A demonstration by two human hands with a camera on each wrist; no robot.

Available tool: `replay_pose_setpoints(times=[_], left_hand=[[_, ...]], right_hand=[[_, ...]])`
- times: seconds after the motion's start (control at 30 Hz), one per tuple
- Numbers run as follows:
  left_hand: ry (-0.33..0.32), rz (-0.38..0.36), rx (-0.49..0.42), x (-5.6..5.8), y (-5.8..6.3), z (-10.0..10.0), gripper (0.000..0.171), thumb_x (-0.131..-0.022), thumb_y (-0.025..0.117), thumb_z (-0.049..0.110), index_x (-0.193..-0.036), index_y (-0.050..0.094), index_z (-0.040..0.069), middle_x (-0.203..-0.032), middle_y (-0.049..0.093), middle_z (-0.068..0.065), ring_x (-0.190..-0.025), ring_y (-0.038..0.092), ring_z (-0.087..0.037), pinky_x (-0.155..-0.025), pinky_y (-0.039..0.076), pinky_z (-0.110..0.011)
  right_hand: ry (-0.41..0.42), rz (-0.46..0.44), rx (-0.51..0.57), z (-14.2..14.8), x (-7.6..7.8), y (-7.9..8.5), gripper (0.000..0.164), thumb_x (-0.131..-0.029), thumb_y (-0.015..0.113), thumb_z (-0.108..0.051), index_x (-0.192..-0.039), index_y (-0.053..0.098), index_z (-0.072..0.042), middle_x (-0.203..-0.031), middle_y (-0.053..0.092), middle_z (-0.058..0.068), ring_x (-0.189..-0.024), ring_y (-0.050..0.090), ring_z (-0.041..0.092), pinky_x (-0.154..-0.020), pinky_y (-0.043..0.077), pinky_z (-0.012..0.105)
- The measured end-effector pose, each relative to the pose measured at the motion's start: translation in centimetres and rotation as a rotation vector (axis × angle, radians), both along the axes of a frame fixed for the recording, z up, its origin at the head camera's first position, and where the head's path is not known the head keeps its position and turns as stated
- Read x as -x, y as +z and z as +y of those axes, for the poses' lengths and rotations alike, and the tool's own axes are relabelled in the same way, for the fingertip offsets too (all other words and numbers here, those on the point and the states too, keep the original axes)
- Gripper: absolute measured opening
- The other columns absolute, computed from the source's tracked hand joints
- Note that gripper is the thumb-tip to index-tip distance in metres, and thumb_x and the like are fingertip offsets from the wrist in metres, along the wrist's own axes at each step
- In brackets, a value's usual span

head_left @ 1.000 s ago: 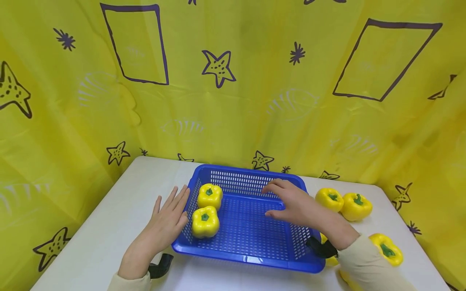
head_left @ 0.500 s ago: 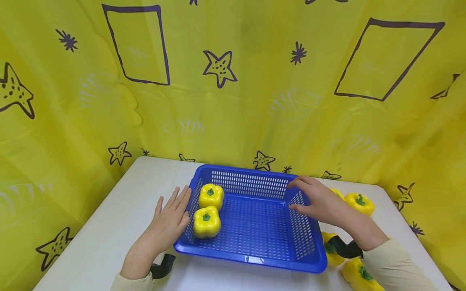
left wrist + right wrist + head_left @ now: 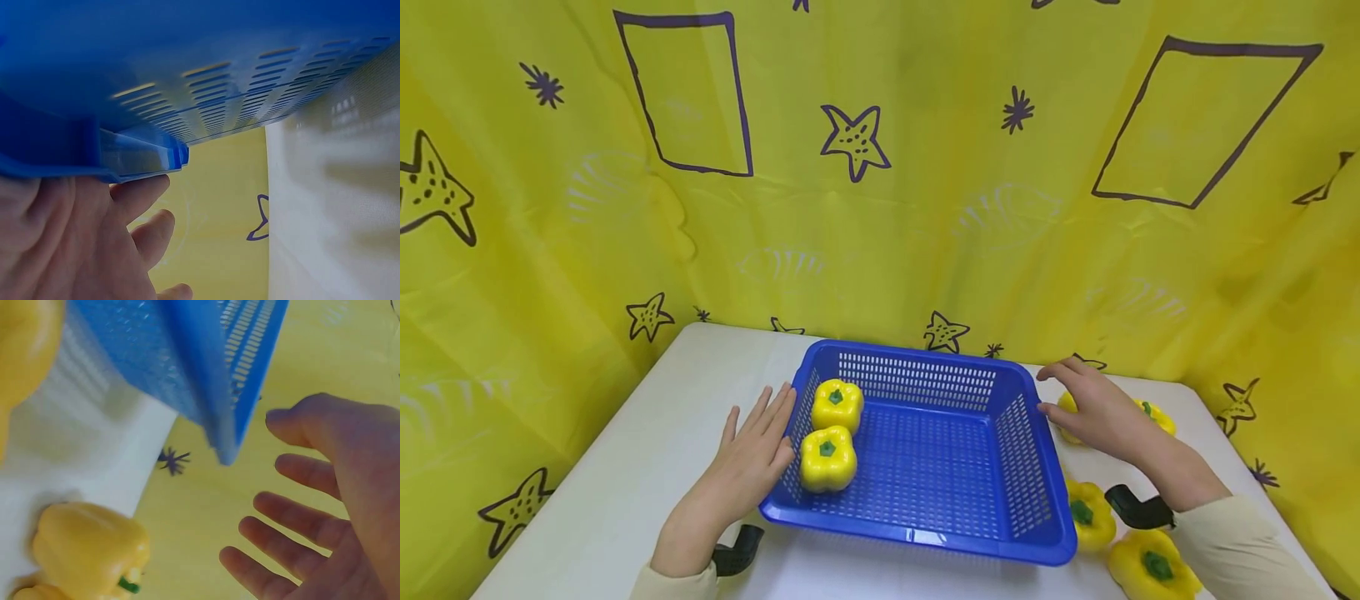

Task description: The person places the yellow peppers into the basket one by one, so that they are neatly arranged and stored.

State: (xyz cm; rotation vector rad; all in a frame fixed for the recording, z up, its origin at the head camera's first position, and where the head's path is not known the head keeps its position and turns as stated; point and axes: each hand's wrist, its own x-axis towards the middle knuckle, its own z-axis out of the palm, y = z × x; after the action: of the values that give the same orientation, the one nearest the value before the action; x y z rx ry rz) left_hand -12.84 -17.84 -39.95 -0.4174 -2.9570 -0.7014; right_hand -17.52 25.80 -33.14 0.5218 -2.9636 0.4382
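Against the blue perforated plastic basket (image 3: pixel 925 467) rests your straight-fingered left hand (image 3: pixel 747 461); yellow bell peppers (image 3: pixel 1097 527) lie near your spread, empty right hand (image 3: pixel 1099 414).

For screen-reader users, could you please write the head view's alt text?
A rectangular blue plastic basket holds two glossy yellow bell peppers. The left hand touches its left rim; the empty right hand hovers right of it, near more peppers.
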Motion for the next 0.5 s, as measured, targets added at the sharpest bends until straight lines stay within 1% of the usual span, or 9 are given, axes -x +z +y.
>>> replay_pose_setpoints(times=[0.13,0.3,0.5], left_hand=[[0.0,0.005,-0.006,0.1,0.0,0.0,0.062,-0.1,0.04,0.022,-0.158,0.022,0.007,-0.166,0.02,-0.009,-0.154,0.013,-0.037,-0.118,0.0,-0.069],[-0.003,-0.006,-0.008,0.1,-0.1,-0.1,0.062,-0.1,0.04,0.022,-0.158,0.022,0.008,-0.166,0.019,-0.008,-0.154,0.013,-0.036,-0.118,0.0,-0.069],[-0.002,0.005,-0.005,0.1,-0.1,0.0,0.062,-0.099,0.041,0.021,-0.157,0.023,0.006,-0.165,0.021,-0.01,-0.154,0.015,-0.037,-0.119,0.002,-0.069]], right_hand=[[-0.04,0.0,-0.006,0.9,0.4,-0.7,0.038,-0.088,0.069,-0.015,-0.121,0.059,0.001,-0.123,0.057,0.027,-0.108,0.057,0.044,-0.094,0.049,0.063],[-0.085,-0.033,-0.012,1.8,0.8,-1.7,0.045,-0.088,0.068,-0.016,-0.126,0.055,0.003,-0.128,0.051,0.035,-0.112,0.054,0.051,-0.095,0.046,0.066],[-0.113,-0.038,-0.031,2.6,1.4,-2.5,0.048,-0.087,0.068,-0.017,-0.125,0.054,0.008,-0.127,0.048,0.039,-0.107,0.053,0.052,-0.091,0.047,0.067]])
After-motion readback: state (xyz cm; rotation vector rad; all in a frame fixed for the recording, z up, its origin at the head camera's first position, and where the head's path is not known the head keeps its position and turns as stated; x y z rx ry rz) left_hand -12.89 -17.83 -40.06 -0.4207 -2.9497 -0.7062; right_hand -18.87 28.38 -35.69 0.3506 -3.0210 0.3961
